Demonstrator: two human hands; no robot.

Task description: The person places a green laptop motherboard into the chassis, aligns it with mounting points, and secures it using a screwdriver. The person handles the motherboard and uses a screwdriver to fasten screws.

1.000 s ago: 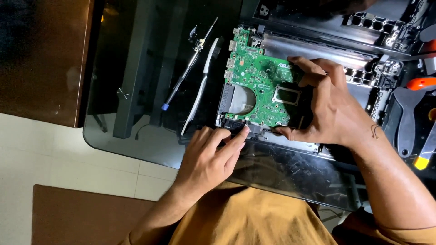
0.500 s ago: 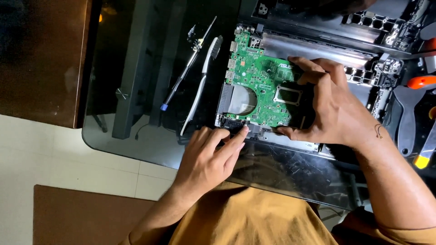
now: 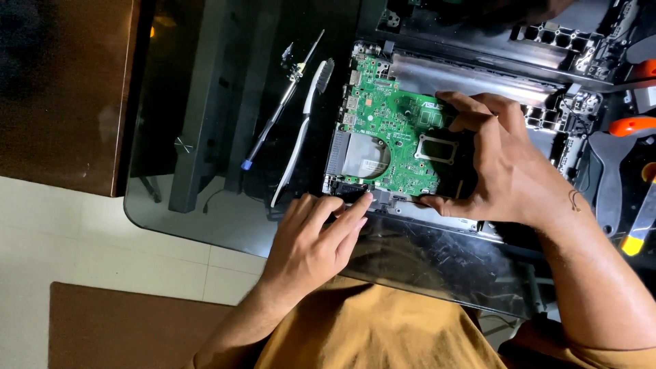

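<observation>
Green circuit board lies flat inside an opened dark laptop chassis on the glass surface, with a round silver patch near its lower left and an empty square socket frame toward its right. The right hand closes on the board's right end, thumb on the near edge at about 6 o'clock of the board and fingers curled over the far edge at 1 o'clock. The left hand rests at 7 o'clock of the board, fingers loosely together and extended, holding nothing, fingertips touching the black connector strip along the board's near edge. At 9 o'clock of the board, just beside it, a white toothbrush lies diagonally, with a thin screwdriver with a blue tip alongside. Orange-handled tools sit at 3 o'clock, well apart from the hands.
</observation>
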